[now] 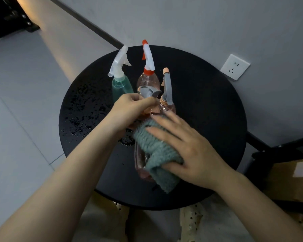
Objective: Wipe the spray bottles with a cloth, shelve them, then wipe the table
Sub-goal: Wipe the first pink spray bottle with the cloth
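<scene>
Nearest, toward the near edge of the round black table (208, 105), right hand (187, 147) lies over a teal-grey cloth (157, 154), fingers fairly straight and spread, thumb tucked at the cloth's lower fold, pressing it around a pink see-through spray bottle (140, 161) held tipped, base toward the near edge, above the tabletop; whether the base touches the table is unclear. Cloth wraps the bottle's middle, likely so one stroke covers the curved side. Left hand (129, 109) grips the neck of that bottle just below its grey trigger head (149, 92), fingers curled round it, probably steadying it against the wiping push. Judged step: wiping this bottle, nothing shelved yet. Body looks clear pink plastic with some liquid inside. Past the hands, near table centre, a second pink bottle with grey nozzle (167, 95) stands upright just beside the held one. Further back a clear pinkish bottle with white and orange trigger (148, 67) and a green bottle with white trigger (121, 79) stand side by side. Water droplets (80, 109) speckle the left side of the table, so the table wipe remains. Wall socket (234, 66) beyond the far right edge.
</scene>
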Available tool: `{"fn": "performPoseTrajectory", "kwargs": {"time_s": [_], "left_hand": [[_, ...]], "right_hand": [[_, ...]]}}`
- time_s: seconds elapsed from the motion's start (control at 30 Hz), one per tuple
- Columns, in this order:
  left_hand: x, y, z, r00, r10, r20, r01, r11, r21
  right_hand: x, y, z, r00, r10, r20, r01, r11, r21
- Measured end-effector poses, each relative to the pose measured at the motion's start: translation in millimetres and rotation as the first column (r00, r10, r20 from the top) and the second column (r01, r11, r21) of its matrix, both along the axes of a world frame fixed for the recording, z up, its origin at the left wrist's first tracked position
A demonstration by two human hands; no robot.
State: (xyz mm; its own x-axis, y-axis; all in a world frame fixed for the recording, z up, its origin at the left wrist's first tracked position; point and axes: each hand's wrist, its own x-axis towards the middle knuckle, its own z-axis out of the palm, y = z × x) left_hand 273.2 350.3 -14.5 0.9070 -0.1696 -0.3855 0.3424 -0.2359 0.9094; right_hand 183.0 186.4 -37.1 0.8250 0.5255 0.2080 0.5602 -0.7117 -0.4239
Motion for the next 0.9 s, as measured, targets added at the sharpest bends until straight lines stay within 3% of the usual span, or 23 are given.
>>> {"fn": "performPoseTrajectory", "kwargs": {"time_s": [0.1, 0.2, 0.33, 0.47, 0.67, 0.8, 0.9], "left_hand": [[-0.1, 0.5, 1.1, 0.998, -0.020, -0.055, 0.017, 0.999, -0.050], [2.0, 3.3, 1.4, 0.999, -0.003, -0.040, 0.001, 0.999, -0.053], [6.2, 11.7, 0.8, 0.998, 0.051, -0.021, -0.052, 0.996, -0.067], [7.0, 15.0, 2.4, 0.999, 0.033, -0.015, -0.034, 0.996, -0.077], [4.8, 11.3, 1.9, 0.998, -0.048, -0.047, 0.043, 0.994, -0.101], [1.4, 5.3, 0.6, 0.994, -0.096, -0.059, 0.089, 0.990, -0.108], [0.5, 3.8, 1.5, 0.994, -0.087, -0.059, 0.079, 0.989, -0.122]], "right_hand": [[0.1, 0.6, 2.1, 0.995, -0.089, -0.052, 0.092, 0.994, 0.065], [-7.0, 8.9, 1.0, 0.993, -0.068, 0.096, 0.070, 0.997, -0.017], [-14.6, 9.8, -2.8, 0.972, 0.163, 0.168, -0.134, 0.976, -0.170], [-19.9, 7.1, -2.3, 0.943, 0.315, 0.109, -0.277, 0.923, -0.267], [-12.3, 7.0, -3.3, 0.982, 0.171, 0.080, -0.161, 0.979, -0.121], [-7.6, 9.4, -1.2, 0.993, -0.049, -0.104, 0.063, 0.989, 0.137], [-8.7, 12.1, -0.9, 0.984, -0.069, -0.165, 0.101, 0.976, 0.192]]}}
